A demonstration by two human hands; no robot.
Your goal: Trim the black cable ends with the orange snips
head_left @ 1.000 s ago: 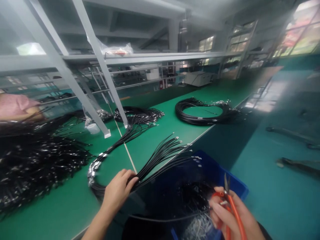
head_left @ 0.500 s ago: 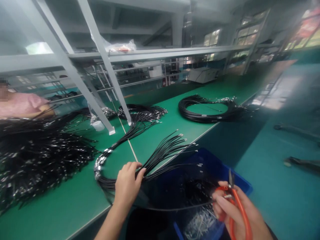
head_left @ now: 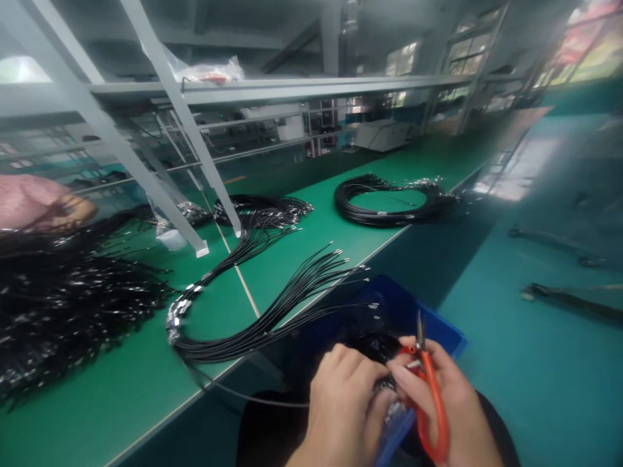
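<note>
My right hand is closed around pliers with orange handles, their slim metal jaws pointing up. Between its thumb and fingertips is a small light-coloured piece, too blurred to name. My left hand is beside it, fingers bent in towards the right fingertips. A single black cable runs from the bench edge into my left hand; its end is hidden by the fingers. On the green bench lies a curved bundle of black cables, taped silver at the bend, with metal-tipped ends fanned over the edge.
Below my hands is a blue bin with dark and pale pieces inside. A large cable heap covers the bench's left, near a person in a pink top. Further back lie a coiled cable bundle and slanted shelf posts.
My left hand has let go of the cable bundle and moved right and down to meet my right hand. The pliers stay in my right hand. The view has shifted slightly right.
</note>
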